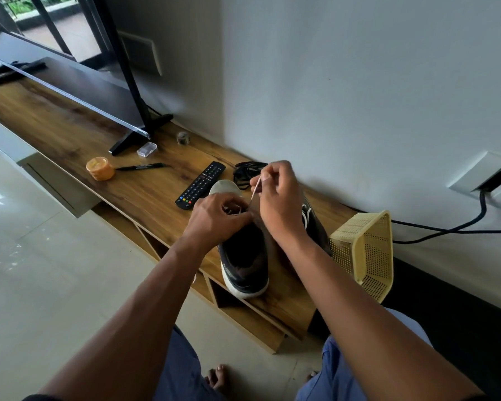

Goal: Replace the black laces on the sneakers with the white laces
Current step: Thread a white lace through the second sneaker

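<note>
The dark fabric sneaker with a white rubber sole (245, 256) stands near the front edge of the long wood-grain surface (70, 134), heel toward the person and pale toe cap away, so the eyelet rows face up where both hands can work them. A thin white lace (254, 195) runs taut from the eyelets up to the right hand (275, 195), whose fingers (265, 177) pinch its end above the sneaker, probably to draw slack through a hole. The left hand (217, 217) sits on the sneaker's front lacing, fingers curled round the lace crossings there, which seems meant to steady the shoe against that pull.

Just right of the sneaker, partly hidden by the right forearm, stands a second dark sneaker (313, 221) showing a bit of white lace (how far it is laced I cannot tell). Beyond the sneaker's toe lies a loose bundle of black laces (245, 172), set aside out of the way. Left of the toe lies a black remote control with coloured buttons (201, 185); farther left, a black marker pen (142, 167) and a round orange lidded tub (99, 168). Right of the sneaker, a pale yellow perforated plastic basket (365, 250) lies tipped on its side.
</note>
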### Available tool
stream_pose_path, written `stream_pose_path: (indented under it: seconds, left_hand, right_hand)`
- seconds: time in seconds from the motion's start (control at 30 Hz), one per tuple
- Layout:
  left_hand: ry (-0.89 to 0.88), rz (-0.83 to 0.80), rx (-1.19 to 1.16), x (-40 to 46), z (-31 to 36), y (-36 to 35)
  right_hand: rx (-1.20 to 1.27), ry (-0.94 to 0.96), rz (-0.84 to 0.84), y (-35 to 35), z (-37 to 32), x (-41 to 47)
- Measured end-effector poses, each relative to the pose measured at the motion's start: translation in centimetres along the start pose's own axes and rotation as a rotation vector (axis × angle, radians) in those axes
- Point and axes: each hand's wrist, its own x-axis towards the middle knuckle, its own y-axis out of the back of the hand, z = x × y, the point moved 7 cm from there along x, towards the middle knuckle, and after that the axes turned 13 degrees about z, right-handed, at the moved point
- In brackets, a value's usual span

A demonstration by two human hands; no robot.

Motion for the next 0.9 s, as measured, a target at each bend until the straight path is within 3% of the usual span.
stream_pose_path:
  seconds: [0.2, 0.57, 0.9]
  left_hand:
    - [-0.01, 0.006, 0.108, 0.1, -0.9, 0.1]
    - [0.037, -0.012, 0.169, -0.3, -1.0, 0.4]
    - [0.077, -0.111, 0.086, -1.4, -2.5, 1.7]
  right_hand:
    - [0.254, 0.062, 0.171, 2.5, -5.8, 2.5]
    - [0.54, 0.141, 0.228, 6.5, -13.1, 4.3]
    - [0.29, 0.079, 0.109, 4.5, -9.5, 4.9]
